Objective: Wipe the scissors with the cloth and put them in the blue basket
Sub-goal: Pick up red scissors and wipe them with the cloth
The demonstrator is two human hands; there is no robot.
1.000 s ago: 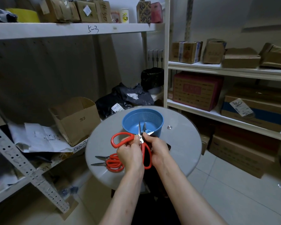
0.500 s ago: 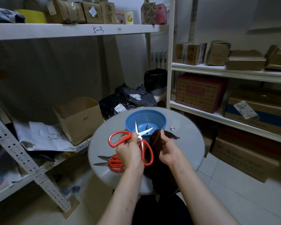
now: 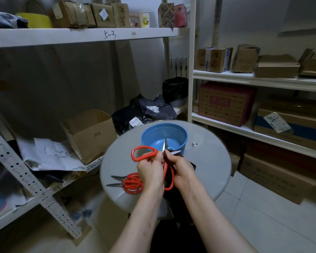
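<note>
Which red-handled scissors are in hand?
The red-handled pair gripped by the left hand, blades up near the blue plastic basket; the others lie on the round glass table.

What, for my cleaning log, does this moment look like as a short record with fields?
left grip: holds the red scissors near the pivot, blades spread
right grip: pinches the dark cloth against the blades by the pivot
blue basket: on the round table, just behind the blades
spare scissors: flat on the table, left of the hands
stage: wiping; held scissors not yet in the basket
</note>
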